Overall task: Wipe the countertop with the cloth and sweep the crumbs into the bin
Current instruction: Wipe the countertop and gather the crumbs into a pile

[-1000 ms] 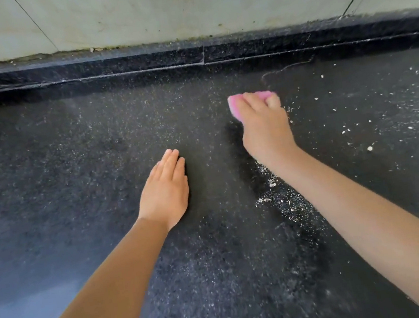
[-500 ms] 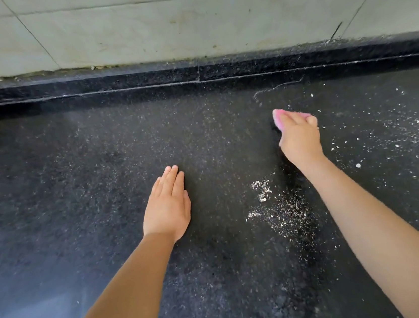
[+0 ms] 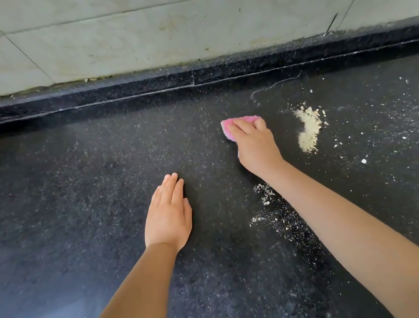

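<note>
While gripped, cloth point(image 3: 230, 125) beneath right hand point(image 3: 255, 146).

text: none legible | labels: none | brands: none | numbers: none | signs: none

Wall: pale greenish-grey tiles point(image 3: 114, 35) with thin dark grout lines, faintly stained and speckled, filling the top of the view.
Wall base: a grimy seam with bits of debris where the tiles meet the stone.
Upstand: a low black speckled stone strip point(image 3: 90, 98) along the foot of the wall, with one vertical joint near the middle.
Light: soft and even; a dull bluish sheen lies at the lower left corner.
</note>
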`<action>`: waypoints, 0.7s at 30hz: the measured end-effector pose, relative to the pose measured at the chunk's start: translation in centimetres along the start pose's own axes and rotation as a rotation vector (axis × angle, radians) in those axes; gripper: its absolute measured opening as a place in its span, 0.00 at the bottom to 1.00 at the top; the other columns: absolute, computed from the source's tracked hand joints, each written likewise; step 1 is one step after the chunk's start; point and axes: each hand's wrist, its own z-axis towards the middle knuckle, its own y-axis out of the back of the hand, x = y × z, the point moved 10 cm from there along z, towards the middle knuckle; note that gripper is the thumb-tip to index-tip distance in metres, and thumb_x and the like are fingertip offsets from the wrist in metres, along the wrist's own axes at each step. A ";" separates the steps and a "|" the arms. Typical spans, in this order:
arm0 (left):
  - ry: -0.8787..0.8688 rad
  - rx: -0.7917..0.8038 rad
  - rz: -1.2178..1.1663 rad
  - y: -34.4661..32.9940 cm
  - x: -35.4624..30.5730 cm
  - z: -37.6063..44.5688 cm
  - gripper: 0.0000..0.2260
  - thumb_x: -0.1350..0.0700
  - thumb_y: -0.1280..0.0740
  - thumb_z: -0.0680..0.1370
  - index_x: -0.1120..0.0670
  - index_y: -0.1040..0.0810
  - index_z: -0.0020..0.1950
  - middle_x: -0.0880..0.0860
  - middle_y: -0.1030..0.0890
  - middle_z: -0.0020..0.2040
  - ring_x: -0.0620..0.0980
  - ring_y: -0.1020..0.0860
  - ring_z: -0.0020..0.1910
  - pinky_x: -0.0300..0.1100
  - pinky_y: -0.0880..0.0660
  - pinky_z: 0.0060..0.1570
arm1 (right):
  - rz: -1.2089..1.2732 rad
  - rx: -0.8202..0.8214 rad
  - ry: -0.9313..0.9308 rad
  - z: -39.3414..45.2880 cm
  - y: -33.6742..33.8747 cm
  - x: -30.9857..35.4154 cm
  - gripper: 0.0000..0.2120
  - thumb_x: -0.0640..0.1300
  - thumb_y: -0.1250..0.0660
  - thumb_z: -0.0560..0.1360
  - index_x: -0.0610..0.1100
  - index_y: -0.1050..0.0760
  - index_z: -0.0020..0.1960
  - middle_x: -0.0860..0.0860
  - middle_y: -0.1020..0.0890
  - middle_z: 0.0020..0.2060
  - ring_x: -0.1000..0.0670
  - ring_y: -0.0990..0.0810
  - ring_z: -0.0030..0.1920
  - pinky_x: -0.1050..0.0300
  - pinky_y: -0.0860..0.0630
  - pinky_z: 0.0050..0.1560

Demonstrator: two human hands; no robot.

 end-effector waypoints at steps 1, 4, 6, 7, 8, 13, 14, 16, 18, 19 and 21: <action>0.002 -0.007 -0.004 0.0 0.0 0.0 0.20 0.59 0.47 0.81 0.61 0.42 0.72 0.55 0.43 0.74 0.51 0.48 0.74 0.35 0.60 0.68 | -0.009 0.005 -0.013 0.2 -0.2 -0.7 0.27 0.29 0.40 0.71 0.44 0.34 0.68 0.50 0.28 0.65 0.42 0.36 0.63 0.55 0.34 0.47; 0.023 -0.007 0.017 -0.2 0.3 0.0 0.17 0.61 0.45 0.79 0.65 0.34 0.68 0.60 0.35 0.70 0.57 0.38 0.71 0.42 0.52 0.68 | -0.030 0.006 -0.092 0.4 0.3 -4.0 0.26 0.30 0.42 0.72 0.45 0.34 0.68 0.51 0.30 0.66 0.43 0.37 0.63 0.51 0.32 0.56; 0.026 0.019 0.035 -0.6 0.4 0.1 0.18 0.60 0.44 0.76 0.68 0.28 0.62 0.63 0.28 0.65 0.62 0.31 0.65 0.50 0.46 0.65 | -0.061 -0.008 -0.155 0.7 1.0 -6.7 0.25 0.29 0.43 0.72 0.45 0.34 0.67 0.51 0.29 0.66 0.43 0.37 0.63 0.53 0.36 0.58; 0.027 0.020 0.050 -0.7 0.5 0.1 0.19 0.59 0.45 0.75 0.68 0.27 0.61 0.64 0.26 0.63 0.63 0.29 0.63 0.53 0.44 0.63 | -0.079 0.001 -0.200 0.8 1.4 -8.0 0.24 0.28 0.44 0.72 0.45 0.32 0.65 0.50 0.28 0.65 0.43 0.37 0.62 0.56 0.38 0.57; 0.021 0.005 0.066 -0.5 0.4 0.2 0.19 0.59 0.44 0.75 0.68 0.26 0.60 0.64 0.25 0.62 0.63 0.28 0.62 0.54 0.43 0.62 | -0.092 0.019 -0.241 0.9 1.7 -9.2 0.23 0.28 0.45 0.71 0.45 0.31 0.61 0.49 0.27 0.64 0.42 0.37 0.61 0.57 0.39 0.55; 0.018 -0.041 0.018 0.1 0.2 0.1 0.18 0.62 0.43 0.79 0.65 0.35 0.68 0.60 0.35 0.70 0.57 0.39 0.71 0.41 0.52 0.68 | -0.141 -0.078 -0.212 0.4 4.9 -7.8 0.19 0.26 0.43 0.67 0.46 0.30 0.50 0.49 0.22 0.55 0.42 0.31 0.58 0.62 0.51 0.41; 0.015 -0.043 0.011 0.1 0.2 0.2 0.18 0.62 0.42 0.79 0.65 0.35 0.68 0.60 0.36 0.71 0.57 0.40 0.72 0.41 0.52 0.68 | -0.132 -0.096 -0.135 -0.4 4.8 -5.8 0.19 0.27 0.41 0.67 0.46 0.29 0.52 0.50 0.22 0.56 0.42 0.31 0.58 0.63 0.49 0.43; 0.021 -0.039 -0.002 0.0 0.2 0.1 0.18 0.64 0.41 0.78 0.66 0.34 0.67 0.61 0.34 0.70 0.59 0.39 0.71 0.43 0.50 0.68 | -0.033 -0.100 -0.024 -3.2 4.2 -1.8 0.19 0.27 0.39 0.68 0.43 0.26 0.55 0.51 0.23 0.57 0.42 0.31 0.59 0.60 0.40 0.51; 0.036 -0.026 -0.003 -0.1 0.3 0.1 0.17 0.64 0.40 0.77 0.67 0.33 0.66 0.62 0.33 0.69 0.60 0.37 0.70 0.44 0.49 0.67 | 0.043 -0.071 0.015 -6.2 3.3 1.3 0.19 0.27 0.37 0.67 0.42 0.25 0.54 0.52 0.23 0.55 0.43 0.30 0.58 0.53 0.30 0.51; 0.040 -0.019 -0.003 -0.1 0.3 0.1 0.17 0.64 0.40 0.77 0.67 0.33 0.66 0.62 0.33 0.69 0.60 0.37 0.70 0.44 0.49 0.67 | 0.050 -0.045 0.032 -7.6 2.6 2.6 0.19 0.28 0.35 0.65 0.42 0.25 0.52 0.52 0.22 0.53 0.43 0.29 0.56 0.53 0.29 0.48; 0.034 -0.022 -0.003 0.0 0.2 0.1 0.18 0.64 0.41 0.78 0.67 0.33 0.67 0.62 0.34 0.70 0.59 0.39 0.71 0.43 0.50 0.68 | 0.072 -0.011 0.080 -9.8 0.7 4.4 0.19 0.28 0.33 0.62 0.42 0.25 0.50 0.51 0.21 0.51 0.44 0.27 0.52 0.56 0.29 0.44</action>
